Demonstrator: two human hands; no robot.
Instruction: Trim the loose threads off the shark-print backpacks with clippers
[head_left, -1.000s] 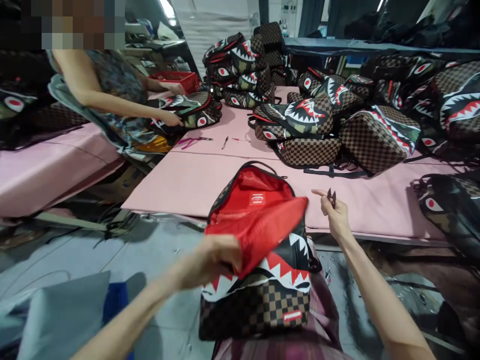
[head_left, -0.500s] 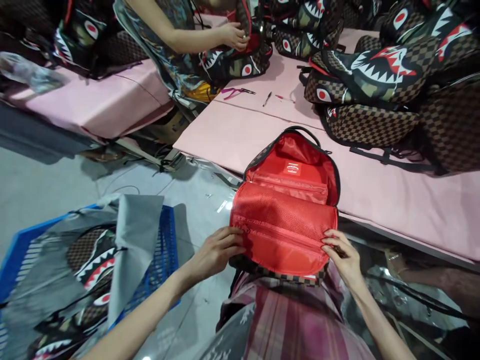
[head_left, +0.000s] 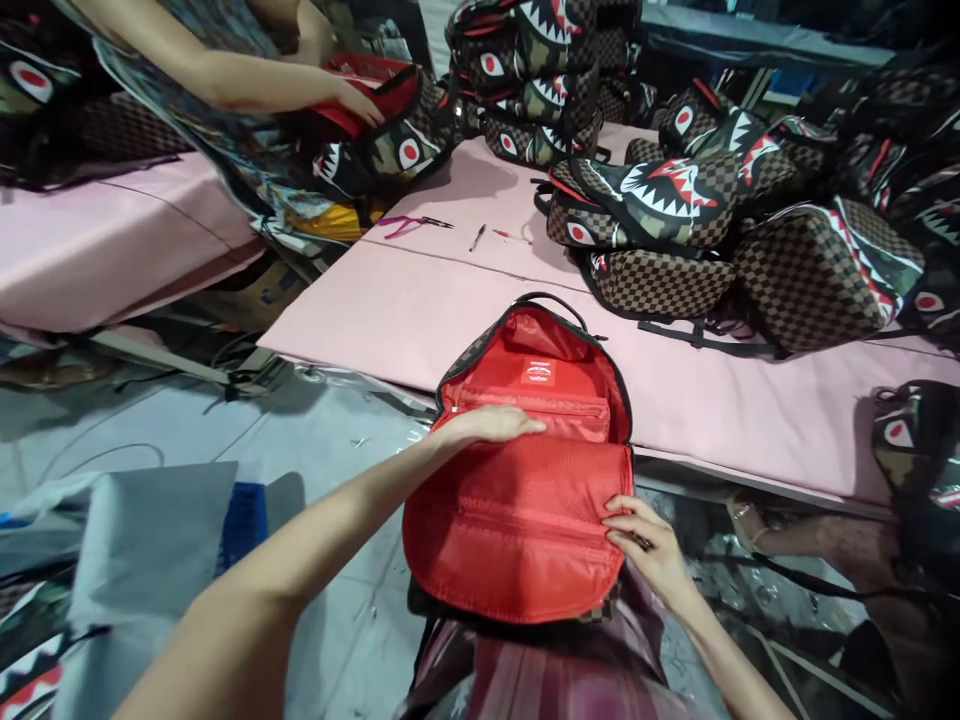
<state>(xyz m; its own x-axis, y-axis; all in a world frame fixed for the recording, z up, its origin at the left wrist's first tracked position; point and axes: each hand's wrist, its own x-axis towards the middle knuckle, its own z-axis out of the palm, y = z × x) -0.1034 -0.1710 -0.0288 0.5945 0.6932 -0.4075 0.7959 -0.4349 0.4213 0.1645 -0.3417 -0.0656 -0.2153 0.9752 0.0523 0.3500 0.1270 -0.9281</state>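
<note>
An unzipped backpack (head_left: 525, 560) with a red lining lies spread in front of me, half on the table edge and half on my lap. My left hand (head_left: 499, 424) reaches across its inside near the fold, fingers stretched out, just under the inner slip pocket (head_left: 566, 408); the fingertips are partly hidden. The right edge of the lowered panel is pinched by my right hand (head_left: 649, 545), which has something small and dark by its fingers. A mesh pocket (head_left: 555, 475) and a zip line cross the panel. A label (head_left: 538, 372) sits on the back lining.
Checked, shark-faced backpacks (head_left: 645, 210) are piled at the right of the pink table (head_left: 360, 290). Purple-handled snips (head_left: 412, 224) and a pen (head_left: 477, 238) lie there. A co-worker's hand (head_left: 360, 102) is in another bag. Grey cloth (head_left: 150, 560) covers a blue crate (head_left: 244, 525) on the floor.
My left hand has left the panel's left edge and moved up into the bag's inside. My right hand stays on the right edge. The view has shifted to the right.
</note>
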